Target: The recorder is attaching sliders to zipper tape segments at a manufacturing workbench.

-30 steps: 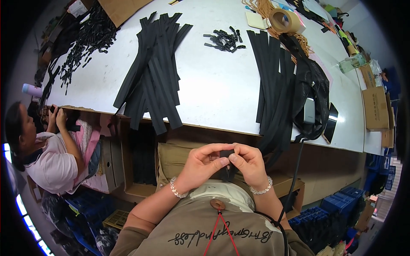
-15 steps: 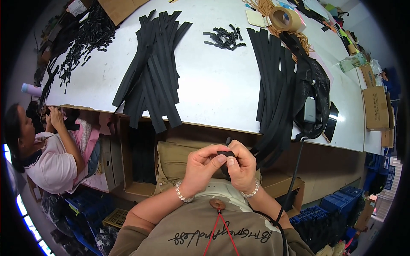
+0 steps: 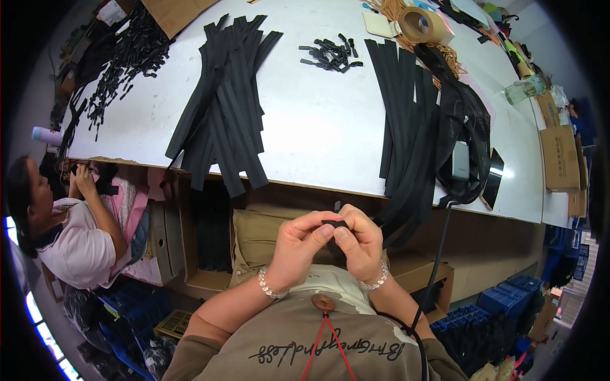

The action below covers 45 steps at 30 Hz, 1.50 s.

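My left hand [image 3: 298, 247] and my right hand [image 3: 362, 247] meet in front of my chest, just off the table's near edge. Thumbs and fingertips of both pinch the end of a black zipper strip [image 3: 334, 223]. A small dark tab [image 3: 337, 206] pokes up beyond the fingers; most of the strip is hidden by my hands. Straight ahead on the table lies a small heap of black zipper pulls [image 3: 332, 54]. Left of it are crossed black zipper strips [image 3: 229, 108]; more black strips [image 3: 400, 120] lie to the right, hanging over the edge.
The white table [image 3: 305, 140] spans the far side. A black mesh bag [image 3: 467, 114] with a cable, a phone [image 3: 493, 178] and a tape roll [image 3: 422, 26] sit at right. A big pile of pulls [image 3: 130, 57] is far left. A co-worker [image 3: 79, 235] sits at left. Cartons [image 3: 416, 273] stand beneath.
My fingers have closed in around the black strip, and less of it shows between them. My right hand has tilted slightly. The table's things lie where they were.
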Each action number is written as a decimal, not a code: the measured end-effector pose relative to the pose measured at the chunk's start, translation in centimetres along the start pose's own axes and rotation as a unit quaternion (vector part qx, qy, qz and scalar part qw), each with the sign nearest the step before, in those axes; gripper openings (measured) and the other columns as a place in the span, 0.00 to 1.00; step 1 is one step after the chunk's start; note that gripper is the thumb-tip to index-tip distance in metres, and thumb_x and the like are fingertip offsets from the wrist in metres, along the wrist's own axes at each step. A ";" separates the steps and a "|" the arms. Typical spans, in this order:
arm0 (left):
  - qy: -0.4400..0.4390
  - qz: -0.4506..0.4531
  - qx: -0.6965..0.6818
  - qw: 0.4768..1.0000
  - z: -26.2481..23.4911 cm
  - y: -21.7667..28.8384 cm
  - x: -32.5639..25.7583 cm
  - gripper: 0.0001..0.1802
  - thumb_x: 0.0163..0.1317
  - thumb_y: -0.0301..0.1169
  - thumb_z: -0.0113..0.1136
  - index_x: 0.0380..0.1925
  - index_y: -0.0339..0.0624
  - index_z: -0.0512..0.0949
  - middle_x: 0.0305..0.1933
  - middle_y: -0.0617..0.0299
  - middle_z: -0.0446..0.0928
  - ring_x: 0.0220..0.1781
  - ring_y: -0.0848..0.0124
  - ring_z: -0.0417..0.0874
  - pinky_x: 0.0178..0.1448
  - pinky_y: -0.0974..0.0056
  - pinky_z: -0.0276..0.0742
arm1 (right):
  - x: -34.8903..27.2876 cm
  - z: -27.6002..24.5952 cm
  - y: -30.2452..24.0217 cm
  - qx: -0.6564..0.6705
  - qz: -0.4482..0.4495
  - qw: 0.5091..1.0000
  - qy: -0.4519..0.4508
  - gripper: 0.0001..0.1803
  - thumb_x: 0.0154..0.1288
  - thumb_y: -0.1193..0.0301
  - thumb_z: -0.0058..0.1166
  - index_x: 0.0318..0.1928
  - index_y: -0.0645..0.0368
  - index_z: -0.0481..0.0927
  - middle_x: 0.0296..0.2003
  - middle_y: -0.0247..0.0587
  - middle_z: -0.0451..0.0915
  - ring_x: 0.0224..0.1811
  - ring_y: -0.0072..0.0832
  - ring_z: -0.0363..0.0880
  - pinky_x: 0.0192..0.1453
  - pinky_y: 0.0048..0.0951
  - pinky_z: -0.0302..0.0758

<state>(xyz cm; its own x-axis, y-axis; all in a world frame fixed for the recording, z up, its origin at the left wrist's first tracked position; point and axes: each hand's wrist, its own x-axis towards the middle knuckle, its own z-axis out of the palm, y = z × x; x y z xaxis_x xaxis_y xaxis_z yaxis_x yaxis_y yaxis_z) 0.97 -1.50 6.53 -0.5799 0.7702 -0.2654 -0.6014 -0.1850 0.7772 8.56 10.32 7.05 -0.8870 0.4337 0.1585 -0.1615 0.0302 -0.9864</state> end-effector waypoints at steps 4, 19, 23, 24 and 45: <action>0.008 0.012 -0.011 1.000 0.6 -0.4 -0.2 0.09 0.62 0.23 0.54 0.43 0.34 0.77 0.42 0.62 0.77 0.41 0.79 0.76 0.45 0.74 0.73 | -0.2 1.0 0.2 -0.058 -0.091 0.991 0.076 0.11 0.60 0.76 0.46 0.22 0.62 0.63 0.20 0.36 0.62 0.22 0.25 0.56 0.25 0.26 0.57; -0.022 -0.026 0.005 0.999 -0.1 1.3 1.1 0.05 0.61 0.23 0.56 0.37 0.37 0.73 0.34 0.64 0.75 0.36 0.78 0.76 0.43 0.73 0.74 | -0.1 0.2 0.0 0.119 0.067 0.989 0.065 0.09 0.66 0.74 0.46 0.28 0.64 0.70 0.28 0.33 0.69 0.27 0.15 0.67 0.31 0.17 0.65; -0.057 -0.063 0.059 0.995 -0.4 1.9 1.2 0.05 0.61 0.23 0.56 0.37 0.36 0.73 0.33 0.66 0.74 0.34 0.81 0.74 0.40 0.75 0.72 | 0.2 0.3 -1.3 0.216 0.137 0.963 0.082 0.04 0.65 0.78 0.48 0.33 0.66 0.73 0.31 0.34 0.74 0.32 0.16 0.72 0.37 0.17 0.71; -0.061 -0.074 0.088 0.991 -0.3 2.1 1.1 0.05 0.61 0.23 0.56 0.37 0.36 0.73 0.33 0.67 0.74 0.34 0.82 0.73 0.39 0.76 0.71 | 0.2 0.1 -1.4 0.216 0.137 0.963 0.081 0.04 0.65 0.78 0.48 0.33 0.66 0.73 0.31 0.34 0.74 0.32 0.16 0.72 0.37 0.17 0.71; -0.051 0.181 0.346 0.919 0.7 3.4 0.6 0.03 0.54 0.23 0.61 0.28 0.34 0.77 0.29 0.58 0.77 0.30 0.68 0.76 0.33 0.69 0.71 | -1.2 0.6 -1.8 0.259 0.140 0.947 0.127 0.07 0.63 0.78 0.51 0.40 0.67 0.77 0.34 0.34 0.76 0.31 0.14 0.70 0.34 0.14 0.69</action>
<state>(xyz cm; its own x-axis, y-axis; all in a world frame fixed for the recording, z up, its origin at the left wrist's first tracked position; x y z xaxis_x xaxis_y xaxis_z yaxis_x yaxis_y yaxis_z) -1.04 -1.24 9.43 -0.5979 0.7940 0.1102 0.1354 -0.0354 0.9902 9.62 9.25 8.63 -0.8049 0.5633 -0.1866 -0.1843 -0.5362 -0.8237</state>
